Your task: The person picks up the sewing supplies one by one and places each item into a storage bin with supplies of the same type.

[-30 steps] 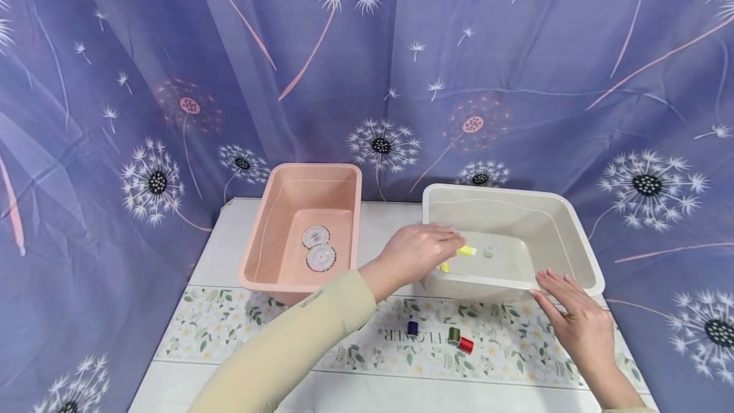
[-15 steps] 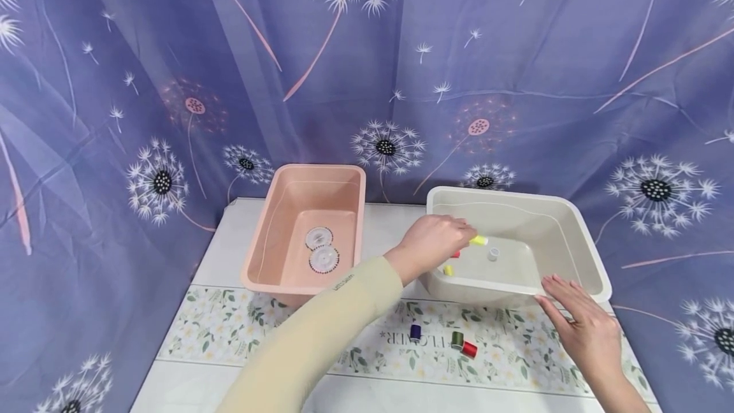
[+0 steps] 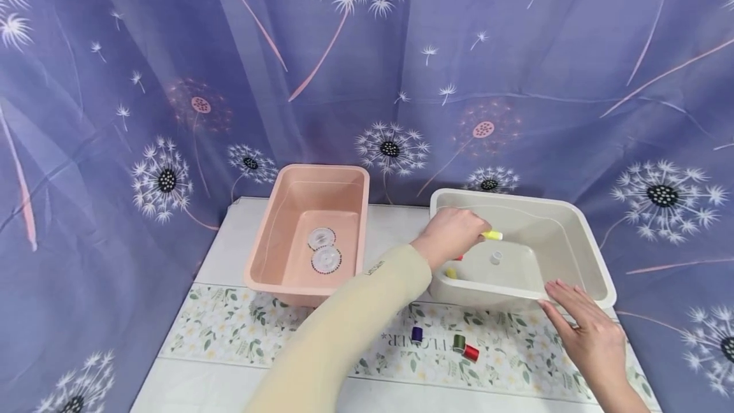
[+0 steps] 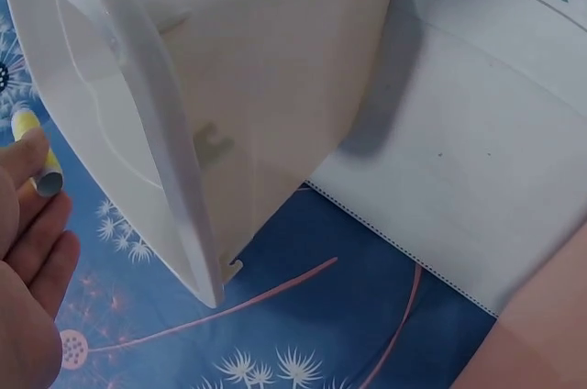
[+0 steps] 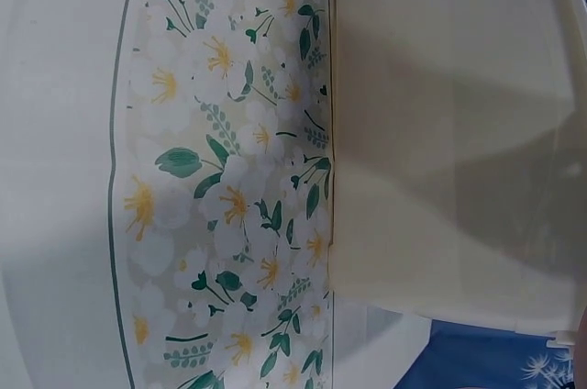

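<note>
Over the left part of the cream basin [image 3: 504, 289], my left hand [image 3: 457, 234] pinches a yellow thread spool [image 3: 492, 234]. The left wrist view shows this yellow spool [image 4: 50, 180] between the thumb and fingers, one round end exposed. My right hand [image 3: 590, 330] rests on the basin's near right rim, fingers fairly straight. On the basin floor lie a white spool [image 3: 496, 257], a yellow spool [image 3: 451, 273] and a red piece [image 3: 459, 258] partly hidden by my left hand. In front of the basin are blue [image 3: 417, 334], green [image 3: 459, 343] and red [image 3: 471, 353] spools.
A pink basin [image 3: 306, 288] stands to the left with two round pin wheels [image 3: 326, 260] inside. Both basins sit on a table with a floral cloth strip [image 3: 229, 320]. A purple dandelion curtain [image 3: 321, 126] hangs behind.
My left hand has moved right and farther back over the cream basin, carrying the yellow spool. A red piece has come into view below it. My right hand stays at the rim.
</note>
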Action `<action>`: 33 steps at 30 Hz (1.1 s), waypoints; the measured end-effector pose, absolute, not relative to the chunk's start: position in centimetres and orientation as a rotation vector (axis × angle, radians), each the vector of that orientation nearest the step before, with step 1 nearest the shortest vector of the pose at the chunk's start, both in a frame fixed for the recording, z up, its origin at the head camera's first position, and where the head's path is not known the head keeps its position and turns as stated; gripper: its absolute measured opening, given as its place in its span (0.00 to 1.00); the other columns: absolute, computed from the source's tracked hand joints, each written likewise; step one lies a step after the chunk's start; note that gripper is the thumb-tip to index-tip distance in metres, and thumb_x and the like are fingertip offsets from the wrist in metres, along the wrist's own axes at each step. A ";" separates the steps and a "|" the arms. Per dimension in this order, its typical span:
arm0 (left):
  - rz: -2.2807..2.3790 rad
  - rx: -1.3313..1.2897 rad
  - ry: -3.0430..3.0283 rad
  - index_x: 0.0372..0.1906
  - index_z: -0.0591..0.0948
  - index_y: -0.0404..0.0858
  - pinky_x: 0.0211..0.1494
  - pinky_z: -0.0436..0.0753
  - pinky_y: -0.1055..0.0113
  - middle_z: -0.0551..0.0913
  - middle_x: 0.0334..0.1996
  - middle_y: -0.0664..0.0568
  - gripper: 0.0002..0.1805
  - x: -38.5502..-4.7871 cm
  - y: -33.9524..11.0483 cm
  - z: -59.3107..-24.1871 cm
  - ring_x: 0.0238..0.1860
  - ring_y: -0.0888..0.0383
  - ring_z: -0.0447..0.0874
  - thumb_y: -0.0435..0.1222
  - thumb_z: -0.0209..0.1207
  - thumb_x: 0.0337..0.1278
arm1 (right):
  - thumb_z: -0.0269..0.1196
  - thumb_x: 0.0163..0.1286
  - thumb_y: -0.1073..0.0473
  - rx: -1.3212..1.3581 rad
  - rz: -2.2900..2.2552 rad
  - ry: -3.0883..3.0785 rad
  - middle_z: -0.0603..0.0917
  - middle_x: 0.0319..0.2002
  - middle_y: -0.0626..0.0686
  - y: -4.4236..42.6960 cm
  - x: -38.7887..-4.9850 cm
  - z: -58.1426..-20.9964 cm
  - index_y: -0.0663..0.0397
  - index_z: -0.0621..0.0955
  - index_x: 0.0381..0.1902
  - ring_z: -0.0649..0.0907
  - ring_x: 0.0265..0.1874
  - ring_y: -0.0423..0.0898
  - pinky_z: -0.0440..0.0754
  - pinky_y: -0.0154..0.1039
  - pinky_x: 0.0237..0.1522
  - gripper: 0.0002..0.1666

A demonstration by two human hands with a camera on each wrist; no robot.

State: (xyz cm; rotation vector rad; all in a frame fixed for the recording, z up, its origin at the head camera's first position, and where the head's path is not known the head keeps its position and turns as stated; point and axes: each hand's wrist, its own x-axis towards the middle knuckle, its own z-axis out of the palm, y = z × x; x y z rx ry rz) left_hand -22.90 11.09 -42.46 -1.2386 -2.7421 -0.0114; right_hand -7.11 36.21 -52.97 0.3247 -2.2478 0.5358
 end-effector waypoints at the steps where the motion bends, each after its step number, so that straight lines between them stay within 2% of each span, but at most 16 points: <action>1: -0.025 -1.236 -2.756 0.56 0.90 0.60 0.40 0.86 0.71 0.91 0.47 0.69 0.12 -23.0 11.3 -42.5 0.42 0.69 0.87 0.51 0.63 0.76 | 0.58 0.78 0.28 0.324 0.535 -2.254 0.91 0.47 0.64 36.2 -7.1 -52.9 0.62 0.92 0.50 0.70 0.67 0.15 0.66 0.22 0.75 0.41; 8: -0.112 -1.191 -2.824 0.52 0.91 0.61 0.35 0.83 0.71 0.91 0.42 0.70 0.09 -23.2 12.4 -43.1 0.36 0.69 0.84 0.50 0.65 0.75 | 0.57 0.78 0.27 0.313 0.534 -2.282 0.91 0.47 0.64 36.3 -6.8 -52.8 0.61 0.91 0.51 0.69 0.67 0.14 0.67 0.23 0.75 0.42; 18: -0.130 -1.191 -2.842 0.49 0.90 0.60 0.40 0.84 0.73 0.90 0.43 0.71 0.09 -23.0 14.4 -43.4 0.43 0.69 0.87 0.52 0.61 0.78 | 0.57 0.79 0.29 0.319 0.532 -2.300 0.91 0.48 0.65 36.1 -6.8 -52.5 0.63 0.91 0.51 0.67 0.67 0.13 0.64 0.21 0.75 0.41; 25: -0.145 -1.176 -2.940 0.67 0.84 0.66 0.48 0.86 0.75 0.87 0.59 0.74 0.21 -22.5 14.9 -42.9 0.53 0.70 0.88 0.59 0.58 0.76 | 0.58 0.78 0.29 0.325 0.520 -2.280 0.91 0.48 0.64 36.1 -7.1 -52.6 0.60 0.92 0.50 0.68 0.67 0.14 0.66 0.22 0.75 0.40; 33: -0.117 -1.225 -2.920 0.66 0.84 0.65 0.46 0.86 0.72 0.89 0.56 0.72 0.20 -22.2 14.3 -42.5 0.50 0.68 0.89 0.60 0.59 0.75 | 0.58 0.78 0.29 0.321 0.527 -2.296 0.91 0.47 0.65 36.1 -6.8 -52.5 0.61 0.91 0.51 0.68 0.67 0.14 0.66 0.22 0.75 0.39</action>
